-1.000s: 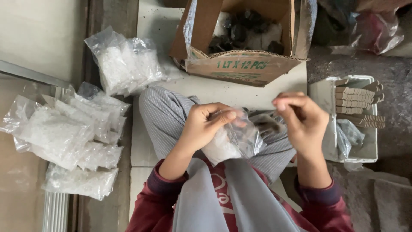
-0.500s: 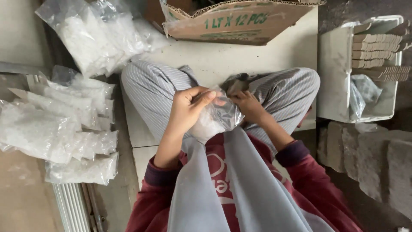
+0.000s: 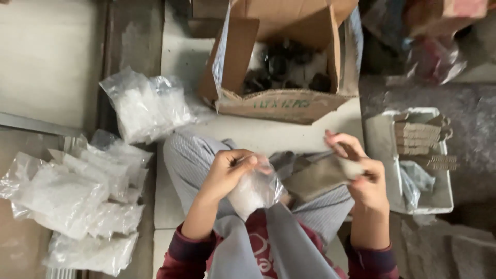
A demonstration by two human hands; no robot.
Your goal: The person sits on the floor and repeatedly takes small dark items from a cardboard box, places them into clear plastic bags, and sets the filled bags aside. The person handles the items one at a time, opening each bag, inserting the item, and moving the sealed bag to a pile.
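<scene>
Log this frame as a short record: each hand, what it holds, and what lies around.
left hand: pinches top of clear bag of white bits, over lap
right hand: holds flat brown card
ahead: open carton with dark items
left side: filled bags piled on floor
right side: white tray with card stacks

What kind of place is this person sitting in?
Probably a small packing spot on a floor at home or in a workshop: filled clear bags are piled beside them, a cardboard box holds dark pieces, and a white tray holds folded cards.

two hands (image 3: 227,173), one box (image 3: 281,106) — one tray (image 3: 385,150)
</scene>
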